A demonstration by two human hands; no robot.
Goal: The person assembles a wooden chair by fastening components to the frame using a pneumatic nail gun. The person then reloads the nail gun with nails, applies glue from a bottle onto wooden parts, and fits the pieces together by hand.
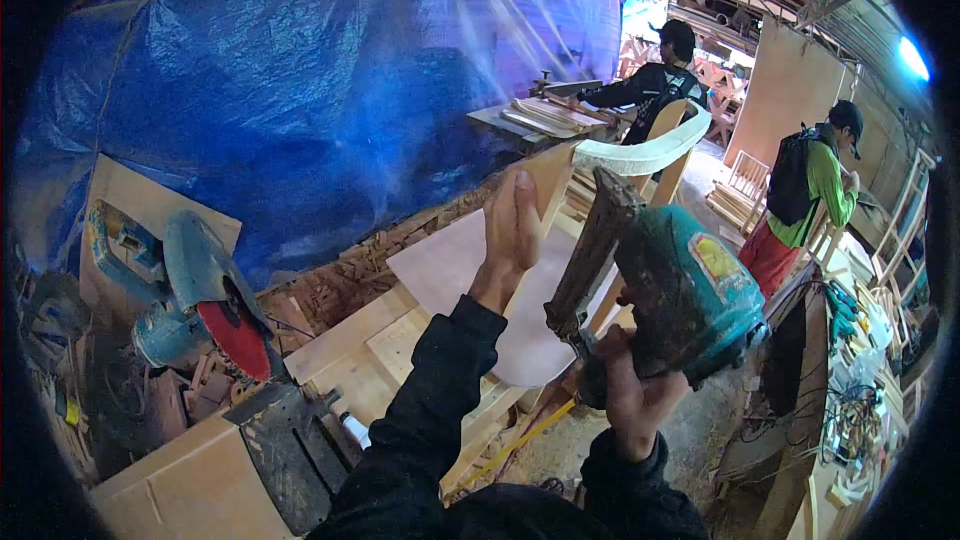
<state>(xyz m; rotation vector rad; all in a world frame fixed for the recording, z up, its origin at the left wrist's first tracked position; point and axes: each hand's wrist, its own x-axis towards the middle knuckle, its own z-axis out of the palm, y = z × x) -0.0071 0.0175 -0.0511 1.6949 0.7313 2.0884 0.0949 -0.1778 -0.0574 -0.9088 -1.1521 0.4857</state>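
My right hand (pixel 640 395) is closed round the handle of a teal and black nail gun (pixel 680 280), worn and dusty, its long magazine slanting up to the left. Against a pale wooden post of a chair frame (pixel 550 175) rests my left hand (pixel 512 230), fingers pointing up and seemingly gripping the post; the far side of that grip is hidden. The curved top rail (pixel 645 155) of the frame rises behind the nail gun. Under my left forearm lies a pale, round-cornered panel (pixel 440 260), partly covered by my arm and the tool.
To the left stands a teal cut-off saw (pixel 195 280) with a red disc, among wood scraps. A blue tarpaulin (pixel 300 90) hangs behind. Two people work beyond: one at a table with boards (pixel 550 118), one in green (pixel 820 180). A cluttered bench (pixel 860 380) runs along the right.
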